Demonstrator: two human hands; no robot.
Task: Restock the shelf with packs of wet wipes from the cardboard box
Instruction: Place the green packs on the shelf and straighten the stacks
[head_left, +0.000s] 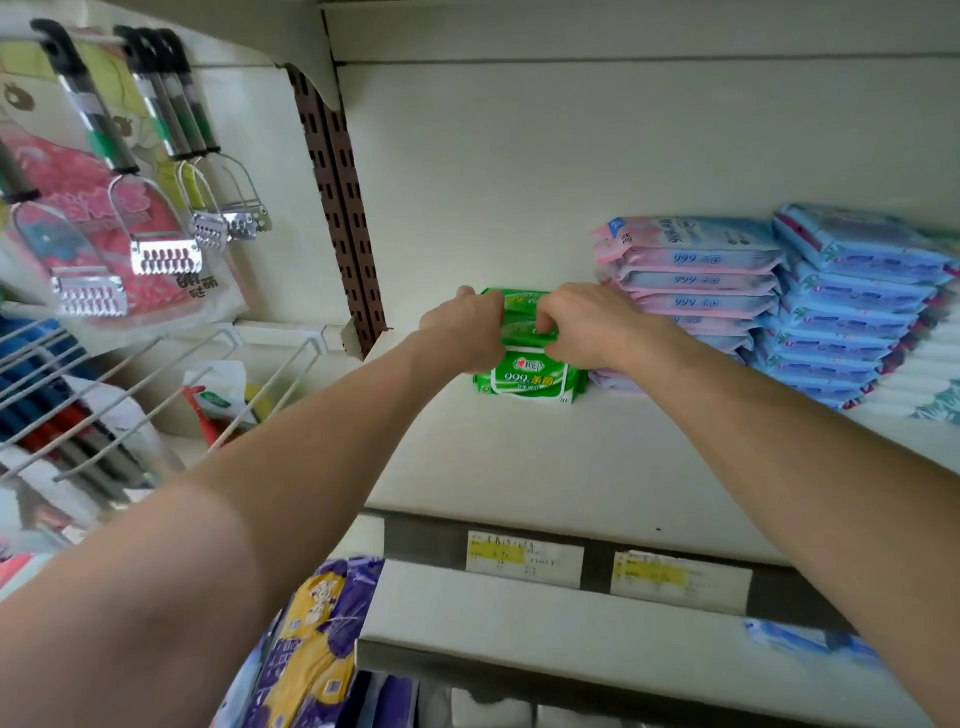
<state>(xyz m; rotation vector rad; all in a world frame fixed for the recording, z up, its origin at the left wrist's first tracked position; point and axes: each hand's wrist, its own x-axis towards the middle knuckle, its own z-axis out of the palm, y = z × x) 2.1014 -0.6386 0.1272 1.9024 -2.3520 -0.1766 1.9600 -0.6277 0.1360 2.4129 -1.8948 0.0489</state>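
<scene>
Green packs of wet wipes (527, 376), three as far as can be counted, are stacked at the far middle of the shelf (519, 467). Both arms are stretched forward, and the upper packs are clamped in the grip of the left hand (467, 325) and the right hand (587, 325). To the right, one pink stack (696, 280) and one blue stack (852, 312) are seen.

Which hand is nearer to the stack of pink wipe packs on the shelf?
Right. The right hand grips the green packs on the side next to the pink stack. The left hand holds their opposite side, farther from it.
</scene>
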